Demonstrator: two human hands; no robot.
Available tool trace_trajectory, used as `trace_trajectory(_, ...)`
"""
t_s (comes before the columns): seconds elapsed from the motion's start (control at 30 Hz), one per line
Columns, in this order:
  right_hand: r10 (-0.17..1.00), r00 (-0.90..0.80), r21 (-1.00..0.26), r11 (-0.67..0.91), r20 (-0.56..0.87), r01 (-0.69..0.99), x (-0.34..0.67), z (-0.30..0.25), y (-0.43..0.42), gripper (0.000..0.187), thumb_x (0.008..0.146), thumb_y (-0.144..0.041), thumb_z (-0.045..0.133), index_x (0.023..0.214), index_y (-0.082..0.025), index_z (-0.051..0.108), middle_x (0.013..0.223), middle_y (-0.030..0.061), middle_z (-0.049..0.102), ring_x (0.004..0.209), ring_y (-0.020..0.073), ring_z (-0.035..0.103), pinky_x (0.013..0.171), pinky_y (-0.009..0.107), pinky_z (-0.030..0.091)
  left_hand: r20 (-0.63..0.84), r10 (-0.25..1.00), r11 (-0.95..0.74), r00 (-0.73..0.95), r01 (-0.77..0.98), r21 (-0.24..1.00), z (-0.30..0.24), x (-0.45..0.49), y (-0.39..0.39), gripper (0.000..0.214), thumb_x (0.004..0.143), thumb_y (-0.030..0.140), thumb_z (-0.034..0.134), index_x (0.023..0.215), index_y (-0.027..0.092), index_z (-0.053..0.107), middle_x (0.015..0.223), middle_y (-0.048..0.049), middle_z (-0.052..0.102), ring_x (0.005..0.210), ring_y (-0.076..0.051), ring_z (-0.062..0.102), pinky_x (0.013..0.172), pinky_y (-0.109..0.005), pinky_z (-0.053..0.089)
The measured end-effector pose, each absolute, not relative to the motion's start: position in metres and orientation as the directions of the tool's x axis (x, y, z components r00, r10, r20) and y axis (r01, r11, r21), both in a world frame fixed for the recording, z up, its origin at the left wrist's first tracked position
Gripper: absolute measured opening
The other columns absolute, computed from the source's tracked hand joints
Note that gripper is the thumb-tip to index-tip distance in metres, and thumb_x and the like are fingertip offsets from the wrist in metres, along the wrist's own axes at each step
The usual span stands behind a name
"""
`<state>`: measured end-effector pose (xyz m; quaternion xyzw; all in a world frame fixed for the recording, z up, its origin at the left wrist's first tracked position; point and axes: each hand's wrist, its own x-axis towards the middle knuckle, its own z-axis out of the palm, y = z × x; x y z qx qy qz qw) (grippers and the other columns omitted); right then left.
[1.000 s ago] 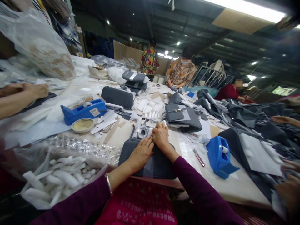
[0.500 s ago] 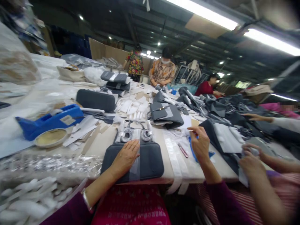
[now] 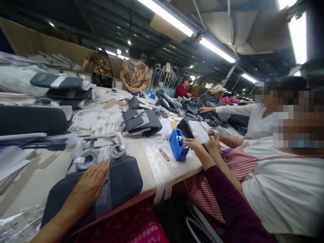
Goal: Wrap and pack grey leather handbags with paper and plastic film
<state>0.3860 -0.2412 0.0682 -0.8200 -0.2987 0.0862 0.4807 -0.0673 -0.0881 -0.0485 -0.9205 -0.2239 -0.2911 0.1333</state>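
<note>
My left hand [image 3: 92, 182] lies flat with fingers stretched out on a dark grey bag [image 3: 126, 177] at the table's front edge. Under that hand a translucent strip [image 3: 104, 199] runs across the bag. Wrapped grey coils, one a strap coil [image 3: 87, 159], rest along the bag's back side. At the cutting end of a blue tape dispenser [image 3: 178, 146], my right hand [image 3: 196, 146] has its fingers drawn together in a pinch; any tape between them is too small to make out. A small red-handled cutter [image 3: 164, 154] lies left of the dispenser.
A folded grey bag with a buckle [image 3: 141, 121] lies behind. White padding pieces [image 3: 98, 118] and stacked grey bags [image 3: 60, 87] fill the left. Close on my right sits a co-worker in a striped apron [image 3: 233, 162], holding a small grey coil; other people work farther back.
The view has swung right, so the bag appears farther left. My right hand has moved from above the dispenser to its cutting end. My left hand stays flat on the bag.
</note>
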Motion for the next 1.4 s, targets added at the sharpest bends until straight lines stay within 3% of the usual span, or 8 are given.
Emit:
trace_trajectory(0.3,0.531,0.846,-0.942,-0.257,0.05,0.217,0.375,0.069,-0.257,0.037,0.059,-0.028,0.068,0.091,-0.011,0.067,0.059,0.0006,0.061,0.053,0.0116,0.049,0.052,0.025,0.034,0.605,0.351,-0.854,0.714,0.509,-0.106,-0.048,-0.067,-0.089,0.042,0.093,0.037,0.034,0.127,0.014,0.043,0.14,-0.018,0.042,0.126,-0.032,0.045,0.103,-0.049,0.039)
trace_trajectory(0.63,0.467,0.883,-0.875,-0.405,0.051,0.264,0.346,0.011,-0.299,0.023,0.064,-0.037,0.06,0.066,-0.014,0.064,0.051,-0.0006,0.053,0.049,0.0128,0.045,0.052,0.027,0.033,0.613,0.433,-0.867,0.66,0.491,0.084,-0.045,-0.065,-0.09,0.036,0.093,0.037,0.037,0.122,0.02,0.05,0.129,-0.0125,0.048,0.121,-0.03,0.047,0.101,-0.049,0.043)
trace_trajectory(0.8,0.616,0.774,-0.706,-0.483,0.146,0.518,0.316,0.045,-0.305,0.012,0.063,-0.019,0.06,0.052,-0.019,0.062,0.053,0.0018,0.054,0.065,0.0191,0.048,0.065,0.031,0.031,0.583,0.453,-0.853,0.675,0.518,0.062,-0.035,-0.069,-0.107,0.035,0.091,0.026,0.044,0.124,0.015,0.049,0.126,-0.0157,0.049,0.124,-0.03,0.044,0.102,-0.048,0.042)
trace_trajectory(0.87,0.877,0.386,-0.273,-0.311,0.287,0.91,0.291,0.075,-0.288,0.018,0.074,-0.018,0.055,0.059,-0.021,0.066,0.065,0.0048,0.061,0.076,0.0215,0.05,0.071,0.033,0.029,0.551,0.49,-0.838,0.675,0.539,0.084,-0.028,-0.07,-0.115,0.034,0.09,0.021,0.046,0.124,0.015,0.049,0.127,-0.015,0.048,0.125,-0.029,0.043,0.103,-0.045,0.041)
trace_trajectory(0.97,0.967,-0.206,0.122,0.189,0.148,0.974,0.233,0.12,-0.231,0.021,0.08,-0.015,0.054,0.065,-0.021,0.067,0.069,0.0051,0.062,0.078,0.0201,0.049,0.073,0.033,0.026,0.507,0.54,-0.811,0.672,0.576,0.101,-0.021,-0.069,-0.119,0.037,0.089,0.02,0.05,0.125,0.014,0.048,0.128,-0.0149,0.047,0.127,-0.028,0.04,0.106,-0.044,0.036)
trace_trajectory(1.07,0.815,-0.58,0.154,0.575,-0.015,0.804,0.162,0.144,-0.16,0.021,0.082,-0.015,0.055,0.067,-0.022,0.067,0.07,0.0031,0.063,0.079,0.0176,0.049,0.074,0.032,0.025,0.485,0.586,-0.782,0.65,0.61,0.126,-0.018,-0.069,-0.123,0.038,0.087,0.02,0.053,0.124,0.015,0.048,0.124,-0.0138,0.049,0.122,-0.028,0.041,0.105,-0.045,0.035)
trace_trajectory(1.13,0.734,-0.671,0.14,0.679,-0.106,0.72,0.122,0.143,-0.115,0.018,0.081,-0.016,0.057,0.071,-0.022,0.07,0.075,0.0031,0.067,0.084,0.018,0.051,0.077,0.032,0.025,0.482,0.601,-0.772,0.638,0.62,0.141,-0.017,-0.069,-0.124,0.039,0.086,0.021,0.055,0.124,0.017,0.048,0.121,-0.0124,0.05,0.118,-0.027,0.043,0.103,-0.046,0.036)
trace_trajectory(1.4,0.717,-0.583,0.218,0.683,-0.382,0.697,0.06,0.111,-0.038,0.019,0.079,-0.015,0.055,0.083,-0.014,0.073,0.086,0.0107,0.072,0.089,0.0218,0.061,0.082,0.033,0.029,0.506,0.644,-0.725,0.574,0.67,0.163,-0.014,-0.068,-0.127,0.038,0.085,0.022,0.056,0.122,0.018,0.051,0.128,-0.0154,0.044,0.123,-0.032,0.037,0.104,-0.053,0.031)
